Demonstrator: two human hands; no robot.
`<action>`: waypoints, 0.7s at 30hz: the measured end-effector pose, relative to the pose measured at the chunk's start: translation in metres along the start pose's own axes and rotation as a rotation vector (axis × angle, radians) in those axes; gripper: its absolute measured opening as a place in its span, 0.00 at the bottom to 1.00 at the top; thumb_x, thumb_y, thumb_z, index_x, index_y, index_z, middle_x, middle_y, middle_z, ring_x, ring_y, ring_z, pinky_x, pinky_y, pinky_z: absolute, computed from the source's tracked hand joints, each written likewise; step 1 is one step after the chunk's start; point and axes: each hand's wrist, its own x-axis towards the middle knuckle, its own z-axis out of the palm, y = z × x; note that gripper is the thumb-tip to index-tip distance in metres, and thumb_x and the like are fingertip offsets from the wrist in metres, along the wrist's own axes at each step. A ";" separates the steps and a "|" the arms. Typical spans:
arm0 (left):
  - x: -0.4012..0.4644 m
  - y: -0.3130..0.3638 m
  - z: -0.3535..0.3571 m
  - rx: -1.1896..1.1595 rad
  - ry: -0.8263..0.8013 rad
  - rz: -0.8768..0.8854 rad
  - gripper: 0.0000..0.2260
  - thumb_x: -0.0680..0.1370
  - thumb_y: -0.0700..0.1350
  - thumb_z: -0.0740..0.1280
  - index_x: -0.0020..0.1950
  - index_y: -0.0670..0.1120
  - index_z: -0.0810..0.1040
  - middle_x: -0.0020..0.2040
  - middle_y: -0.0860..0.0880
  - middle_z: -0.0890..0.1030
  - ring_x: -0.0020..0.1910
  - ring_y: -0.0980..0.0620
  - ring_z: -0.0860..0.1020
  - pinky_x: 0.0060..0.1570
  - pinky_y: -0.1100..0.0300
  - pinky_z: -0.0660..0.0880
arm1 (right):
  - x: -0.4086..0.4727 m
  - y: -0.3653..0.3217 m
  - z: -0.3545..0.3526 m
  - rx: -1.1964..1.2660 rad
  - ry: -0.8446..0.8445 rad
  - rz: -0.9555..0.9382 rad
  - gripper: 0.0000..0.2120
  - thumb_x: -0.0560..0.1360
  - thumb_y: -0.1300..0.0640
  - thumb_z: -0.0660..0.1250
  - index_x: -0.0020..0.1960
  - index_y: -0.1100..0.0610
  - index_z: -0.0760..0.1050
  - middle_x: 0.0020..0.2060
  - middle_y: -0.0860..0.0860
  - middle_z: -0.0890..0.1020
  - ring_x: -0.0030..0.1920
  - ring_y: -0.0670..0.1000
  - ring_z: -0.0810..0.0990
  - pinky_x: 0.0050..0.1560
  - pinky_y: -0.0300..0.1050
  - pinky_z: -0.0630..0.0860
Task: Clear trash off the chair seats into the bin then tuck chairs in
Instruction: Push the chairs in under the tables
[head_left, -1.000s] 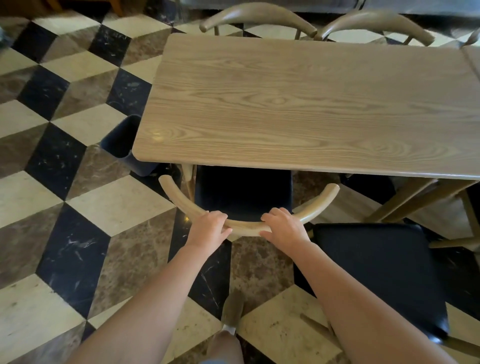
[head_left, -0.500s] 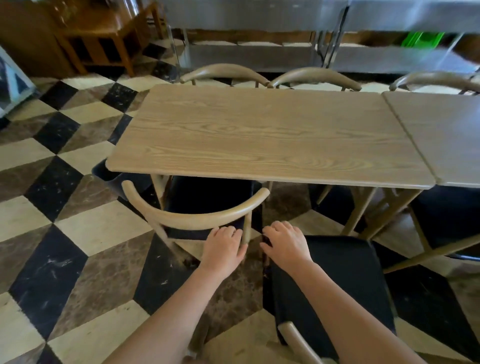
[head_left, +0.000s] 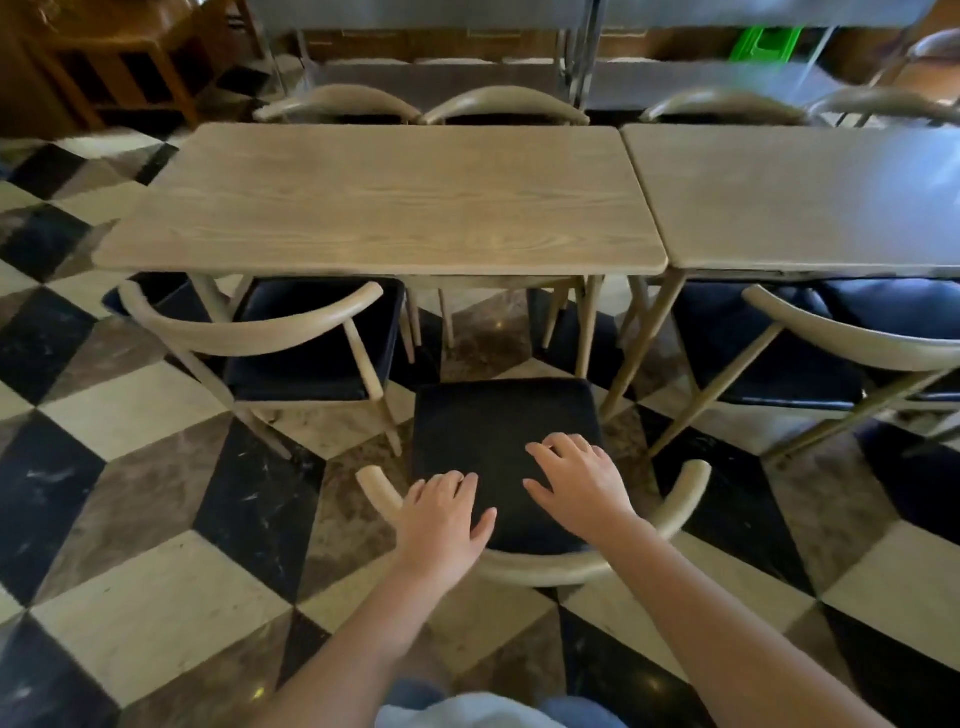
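Compared with a second ago, the left-hand chair (head_left: 291, 343) is no longer gripped: both hands have been taken off its curved backrest, and it is now seen tucked partly under the wooden surface (head_left: 379, 202). The view has also been shifted to the right, so that a second surface (head_left: 800, 197) and more chairs are brought into sight. Half a second ago the hands were between the two chairs; now they are held over the pulled-out chair (head_left: 498, 431), above its dark seat.

No brand, label or readable writing is seen anywhere.

The left hand (head_left: 441, 519) is held with relaxed, spread fingers above the near left part of the seat, and nothing is gripped by it. The right hand (head_left: 582, 483) is likewise spread and empty, just beside the left and a little farther forward. Whether the seat is touched cannot be told. The curved backrest (head_left: 545, 569) lies below the wrists, nearer the person. A dark bin (head_left: 150, 299) is partly seen under the surface's left corner, well apart from both hands.
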 end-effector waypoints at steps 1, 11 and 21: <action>-0.010 0.008 0.007 -0.004 -0.018 0.000 0.23 0.78 0.58 0.56 0.69 0.48 0.67 0.66 0.50 0.74 0.65 0.52 0.71 0.68 0.53 0.65 | -0.016 0.009 0.005 -0.009 -0.015 0.004 0.23 0.78 0.44 0.59 0.70 0.50 0.63 0.67 0.51 0.70 0.67 0.52 0.68 0.64 0.49 0.68; -0.054 0.029 0.046 -0.024 -0.185 0.054 0.24 0.78 0.56 0.59 0.71 0.47 0.64 0.70 0.47 0.69 0.70 0.49 0.65 0.71 0.51 0.63 | -0.100 0.049 0.042 -0.019 -0.215 -0.038 0.23 0.77 0.43 0.58 0.70 0.49 0.65 0.66 0.50 0.70 0.67 0.52 0.67 0.68 0.50 0.62; -0.031 0.018 0.047 0.010 -0.199 0.143 0.18 0.78 0.51 0.63 0.65 0.47 0.73 0.58 0.46 0.76 0.58 0.48 0.73 0.60 0.52 0.72 | -0.097 0.058 0.053 -0.050 -0.166 -0.094 0.17 0.77 0.49 0.63 0.65 0.50 0.70 0.60 0.50 0.75 0.61 0.52 0.70 0.63 0.48 0.69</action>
